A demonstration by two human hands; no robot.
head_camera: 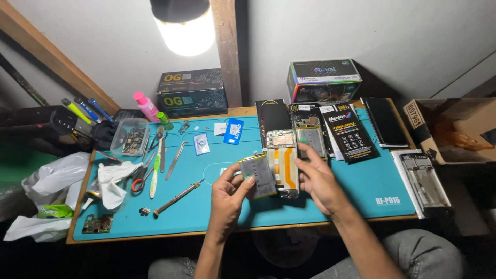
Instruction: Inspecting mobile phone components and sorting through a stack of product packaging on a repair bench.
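The left hand (227, 192) is closed on a flat grey battery (258, 175), thumb across its near face and fingers curled behind its lower left corner, lifting it just off the blue work mat (206, 170) at a slight tilt. The battery's long axis runs roughly away from the person, leaning a little to the left, and its right edge lies just beside the opened phone (282, 163), close enough that I cannot tell whether they touch. That phone lies face down on the mat with its back off, its long axis also pointing away from the person, an orange ribbon cable running down its middle. The right hand (319, 182) rests on the phone's right edge with its fingers spread loosely and the forefinger reaching up along the frame; it steadies the phone more than it grips it, with nothing closed inside the palm. So the battery sits to the left of the phone and the left hand is the nearer one to it. A screwdriver (178, 198) lies on the mat to the left, with tweezers (175, 160) and red-handled scissors (138, 182) farther out, and two cardboard boxes (192, 93) stand at the back
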